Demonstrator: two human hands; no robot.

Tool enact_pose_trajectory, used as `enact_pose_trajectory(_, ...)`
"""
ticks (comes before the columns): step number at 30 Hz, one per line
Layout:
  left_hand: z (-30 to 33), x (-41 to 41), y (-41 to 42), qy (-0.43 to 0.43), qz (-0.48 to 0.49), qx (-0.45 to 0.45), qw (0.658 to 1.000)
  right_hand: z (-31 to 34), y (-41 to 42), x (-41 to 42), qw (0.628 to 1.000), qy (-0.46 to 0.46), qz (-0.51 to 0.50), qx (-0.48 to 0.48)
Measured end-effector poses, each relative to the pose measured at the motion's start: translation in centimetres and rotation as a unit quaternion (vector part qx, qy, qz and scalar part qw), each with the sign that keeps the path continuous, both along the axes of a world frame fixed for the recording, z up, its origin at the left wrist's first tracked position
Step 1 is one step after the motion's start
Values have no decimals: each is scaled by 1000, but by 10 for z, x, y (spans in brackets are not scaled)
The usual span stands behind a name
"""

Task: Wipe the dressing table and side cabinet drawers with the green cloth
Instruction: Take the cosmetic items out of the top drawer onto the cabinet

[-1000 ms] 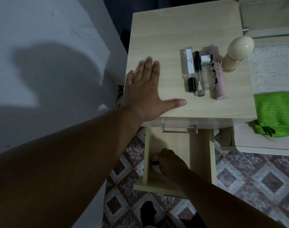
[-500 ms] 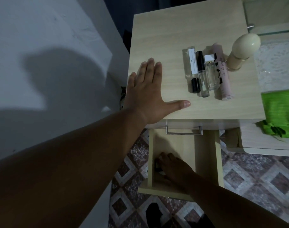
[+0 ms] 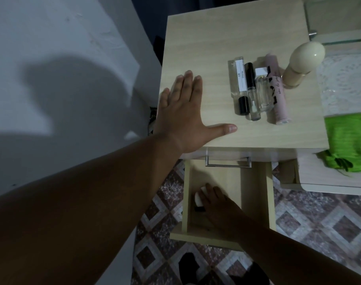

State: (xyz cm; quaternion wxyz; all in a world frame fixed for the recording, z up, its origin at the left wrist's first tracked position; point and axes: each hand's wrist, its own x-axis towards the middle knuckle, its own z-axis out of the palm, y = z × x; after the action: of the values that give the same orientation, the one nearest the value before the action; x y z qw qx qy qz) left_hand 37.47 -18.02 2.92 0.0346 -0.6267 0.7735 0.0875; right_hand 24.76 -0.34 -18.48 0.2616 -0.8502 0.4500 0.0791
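Left hand (image 3: 183, 112): flat, fingers straight, thumb spread, pressing on side cabinet (image 3: 206, 48) top near its front left corner.
Right hand (image 3: 216, 204): down inside open drawer (image 3: 255, 194), fingers curled over small white object (image 3: 199, 197).
Green cloth (image 3: 348, 138): bunched on dressing table (image 3: 329, 188), right of cabinet, apart from both hands.
Cabinet top: row of perfume vials (image 3: 255, 91), cream bottle (image 3: 298, 62) beside them.
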Motion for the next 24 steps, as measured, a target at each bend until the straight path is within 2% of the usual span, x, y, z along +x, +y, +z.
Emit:
enact_pose_trajectory(3,1,0,0,-2,-1,5,1000,33,0,-1,999,2,-34,-21)
enact_pose_trajectory(10,2,-1,-2,4,1,4,1000,169,-4,-29,986,-40,-142,-80)
enact_pose_trajectory(13,1,0,-4,21,5,3,1000,218,-29,-41,972,-53,-169,-152)
enact_pose_trajectory(16,-7,7,-2,-18,-23,-26,999,253,-66,-45,952,-68,-174,-244)
enact_pose_trajectory(19,2,7,-1,-8,-36,6,999,269,-114,-41,943,-51,-159,-289)
enact_pose_trajectory(24,7,2,4,28,-7,10,1000,262,-159,-38,957,24,-90,-273)
